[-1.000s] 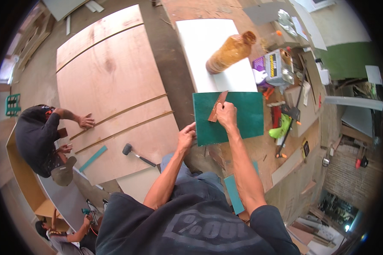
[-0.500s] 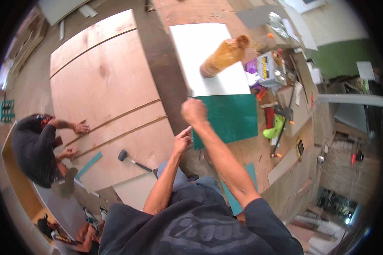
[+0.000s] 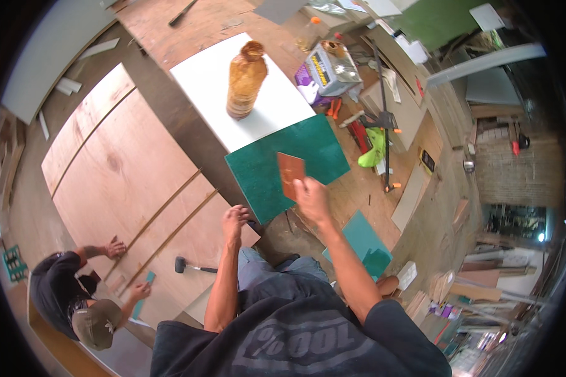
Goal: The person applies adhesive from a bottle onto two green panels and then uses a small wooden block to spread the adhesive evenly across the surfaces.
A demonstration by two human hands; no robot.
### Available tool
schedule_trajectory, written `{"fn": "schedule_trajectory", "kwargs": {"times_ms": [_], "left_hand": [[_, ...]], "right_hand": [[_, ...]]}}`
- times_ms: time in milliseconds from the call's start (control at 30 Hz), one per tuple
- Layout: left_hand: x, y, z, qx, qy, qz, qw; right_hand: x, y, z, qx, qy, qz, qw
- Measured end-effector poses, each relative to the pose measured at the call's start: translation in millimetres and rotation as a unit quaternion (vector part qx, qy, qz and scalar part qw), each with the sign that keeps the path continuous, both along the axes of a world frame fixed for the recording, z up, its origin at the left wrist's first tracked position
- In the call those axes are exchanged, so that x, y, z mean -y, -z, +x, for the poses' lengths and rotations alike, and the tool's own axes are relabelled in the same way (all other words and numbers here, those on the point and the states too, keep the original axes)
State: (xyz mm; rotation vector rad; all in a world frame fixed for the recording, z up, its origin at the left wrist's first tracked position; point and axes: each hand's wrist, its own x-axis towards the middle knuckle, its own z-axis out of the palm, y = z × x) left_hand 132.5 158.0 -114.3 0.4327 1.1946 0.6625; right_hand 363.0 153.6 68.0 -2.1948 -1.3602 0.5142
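My right hand (image 3: pixel 312 200) grips one end of a flat reddish-brown rectangular spreader (image 3: pixel 290 176), held over the dark green panel (image 3: pixel 324 144). My left hand (image 3: pixel 235 221) is off the panel's near left corner, fingers loosely bent and apart, with nothing in it. The green panel lies against a white panel (image 3: pixel 201 81) on the bench. On the white panel stands a plastic bottle (image 3: pixel 246 81), stained amber, its top cut open. A smaller teal sheet (image 3: pixel 358 242) with a darker patch lies nearer to me, by my right forearm.
A metal can (image 3: pixel 333 69), orange-handled clamp (image 3: pixel 387 138) and lime-green item (image 3: pixel 374 147) crowd the bench's right side. On the left, a co-worker (image 3: pixel 69 289) leans over a large plywood panel (image 3: pixel 119 157) with strips across it; a mallet (image 3: pixel 181 264) lies there.
My right hand has moved right and nearer, from the green panel's left edge to over it; the spreader now shows clearly. My left hand has come off the panel's edge. The view has turned.
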Motion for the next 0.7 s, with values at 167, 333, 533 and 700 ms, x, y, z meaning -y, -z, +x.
{"fn": "schedule_trajectory", "kwargs": {"times_ms": [167,333,533,700], "left_hand": [[-103,-70,22,-0.28,-0.065,0.339,0.896],[-233,-134,103,-0.41,-0.029,0.574,0.708],[-311,-132,156,-0.367,-0.048,0.536,0.759],[-297,-175,153,-0.421,0.025,0.604,0.676]], "right_hand": [[151,23,80,-0.093,0.21,0.056,0.972],[276,28,85,-0.032,0.374,0.063,0.925],[396,21,57,-0.041,0.535,0.076,0.84],[472,42,43,-0.084,0.607,0.139,0.778]]}}
